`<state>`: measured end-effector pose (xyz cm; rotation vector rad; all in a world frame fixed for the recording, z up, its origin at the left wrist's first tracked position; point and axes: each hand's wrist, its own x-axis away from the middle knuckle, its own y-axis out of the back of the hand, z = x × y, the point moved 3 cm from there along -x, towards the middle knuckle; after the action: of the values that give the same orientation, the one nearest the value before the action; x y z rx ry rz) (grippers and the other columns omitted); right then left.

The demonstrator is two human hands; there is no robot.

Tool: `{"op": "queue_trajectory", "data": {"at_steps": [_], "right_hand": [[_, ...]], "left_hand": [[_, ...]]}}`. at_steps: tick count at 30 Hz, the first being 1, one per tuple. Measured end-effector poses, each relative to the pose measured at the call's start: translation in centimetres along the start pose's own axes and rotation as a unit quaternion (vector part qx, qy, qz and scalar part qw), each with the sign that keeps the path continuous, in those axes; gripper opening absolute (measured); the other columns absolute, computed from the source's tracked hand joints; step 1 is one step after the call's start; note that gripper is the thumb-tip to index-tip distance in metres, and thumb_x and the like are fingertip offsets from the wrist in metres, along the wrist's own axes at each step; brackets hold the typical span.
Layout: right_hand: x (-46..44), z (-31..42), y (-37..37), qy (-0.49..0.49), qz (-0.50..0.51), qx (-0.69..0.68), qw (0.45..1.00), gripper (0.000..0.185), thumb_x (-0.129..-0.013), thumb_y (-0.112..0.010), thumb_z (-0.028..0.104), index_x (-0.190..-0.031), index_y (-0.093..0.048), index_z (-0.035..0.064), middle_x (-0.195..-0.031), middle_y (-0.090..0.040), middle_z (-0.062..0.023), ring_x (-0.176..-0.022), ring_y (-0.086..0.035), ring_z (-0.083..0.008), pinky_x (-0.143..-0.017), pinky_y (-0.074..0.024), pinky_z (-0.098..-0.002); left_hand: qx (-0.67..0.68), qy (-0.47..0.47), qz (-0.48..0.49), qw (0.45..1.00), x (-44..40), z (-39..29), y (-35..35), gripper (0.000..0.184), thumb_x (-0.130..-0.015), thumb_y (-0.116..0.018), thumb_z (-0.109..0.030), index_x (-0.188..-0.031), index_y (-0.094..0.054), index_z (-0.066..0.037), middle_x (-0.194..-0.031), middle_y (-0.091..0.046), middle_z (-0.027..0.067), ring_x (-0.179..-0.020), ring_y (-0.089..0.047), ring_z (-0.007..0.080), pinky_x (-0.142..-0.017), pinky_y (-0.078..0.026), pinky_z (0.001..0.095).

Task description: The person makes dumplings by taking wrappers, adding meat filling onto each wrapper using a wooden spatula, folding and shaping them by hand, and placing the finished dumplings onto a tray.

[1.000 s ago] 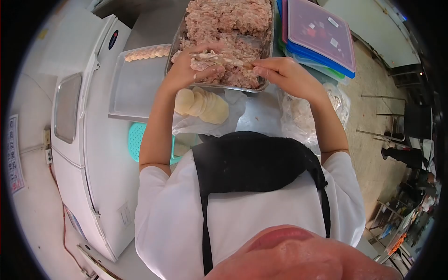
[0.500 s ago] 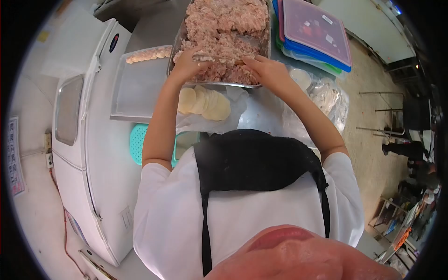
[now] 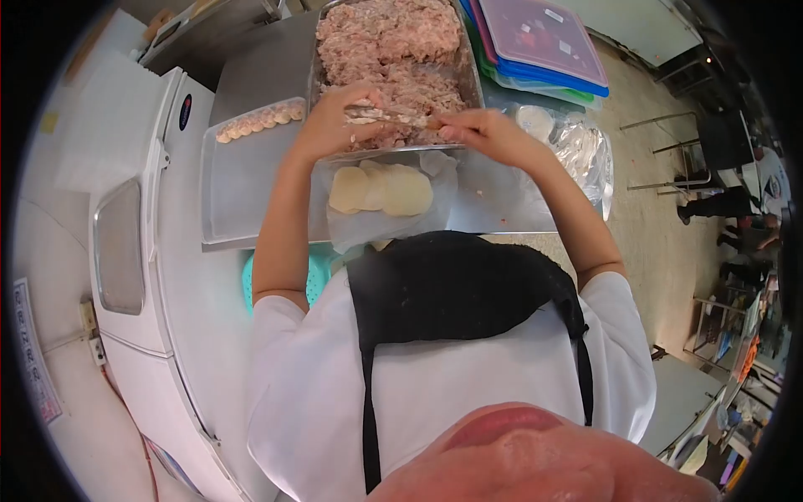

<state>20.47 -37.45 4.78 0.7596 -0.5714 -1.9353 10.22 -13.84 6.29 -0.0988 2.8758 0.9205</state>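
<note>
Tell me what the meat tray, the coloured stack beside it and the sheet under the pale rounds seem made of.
Meat tray: metal, probably stainless steel, going by its grey, shiny rim. Coloured stack: probably smooth plastic; its top is tinted and looks see-through. Sheet: thin, whitish and crumpled, perhaps plastic film, though paper is possible.

Close head-worn view, facing forward and down

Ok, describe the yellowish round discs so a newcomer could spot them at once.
Find the big metal tray of pinkish minced meat at the top of the view. Just below its near edge, a crinkled translucent sheet lies on the worktop. On it overlap the discs: flat, smooth, yellowish rounds, unlike the lumpy meat.
</note>
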Motion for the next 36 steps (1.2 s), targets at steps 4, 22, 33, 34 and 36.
{"op": "queue_trajectory", "data": {"at_steps": [4,22,33,34,36], "right_hand": [[-1.8,5.6,1.2,-0.025,-0.053,0.259,0.964,0.024,-0.090,-0.059,0.028,-0.106,-0.068,0.0115,-0.086,-0.064,-0.0099,-0.081,-0.063,-0.0317,-0.069,-0.0508,-0.0403],[-7.3,8.3,-9.7,-0.086,-0.043,0.109,0.989,0.030,-0.095,-0.055,0.021,-0.118,-0.061,0.0039,-0.110,-0.065,-0.0149,-0.094,-0.063,-0.0290,-0.083,-0.0487,-0.0347],[-2.0,4.7,-12.0,-0.304,-0.149,-0.057,0.939,0.034,-0.094,-0.060,0.025,-0.115,-0.063,-0.0009,-0.088,-0.065,-0.0061,-0.074,-0.056,-0.0100,-0.069,-0.0478,-0.0257],[-2.0,4.8,-12.1,-0.310,-0.153,-0.064,0.936,0.034,-0.093,-0.060,0.025,-0.115,-0.063,-0.0008,-0.088,-0.065,-0.0057,-0.074,-0.056,-0.0101,-0.069,-0.0478,-0.0256],[-2.0,4.8,-12.4,-0.322,-0.162,-0.077,0.930,0.033,-0.093,-0.060,0.025,-0.115,-0.063,-0.0006,-0.088,-0.065,-0.0050,-0.074,-0.056,-0.0103,-0.069,-0.0477,-0.0254]], "left_hand": [[-0.019,-0.029,-0.060,0.998,1.1,3.8,1.9,0.040,-0.073,-0.079,-0.031,-0.097,-0.061,-0.005,-0.099,-0.064,0.0090,-0.088,-0.059,0.0200,-0.087,-0.044,0.0331],[0.056,0.106,-0.039,0.992,9.3,13.7,12.0,0.047,-0.071,-0.082,-0.029,-0.108,-0.063,-0.007,-0.087,-0.062,0.0050,-0.070,-0.058,0.0119,-0.062,-0.048,0.0274],[-0.330,0.149,-0.240,0.901,14.2,30.8,22.3,0.056,-0.076,-0.071,-0.014,-0.127,-0.051,-0.004,-0.104,-0.065,0.0173,-0.093,-0.065,0.0288,-0.082,-0.050,0.0367],[-0.325,0.151,-0.248,0.900,13.8,30.0,22.4,0.057,-0.076,-0.070,-0.013,-0.128,-0.049,-0.005,-0.106,-0.064,0.0193,-0.094,-0.063,0.0322,-0.082,-0.050,0.0394],[-0.315,0.154,-0.264,0.898,12.9,28.7,22.7,0.058,-0.077,-0.066,-0.012,-0.131,-0.045,-0.006,-0.110,-0.060,0.0232,-0.097,-0.061,0.0390,-0.082,-0.049,0.0448]]}}
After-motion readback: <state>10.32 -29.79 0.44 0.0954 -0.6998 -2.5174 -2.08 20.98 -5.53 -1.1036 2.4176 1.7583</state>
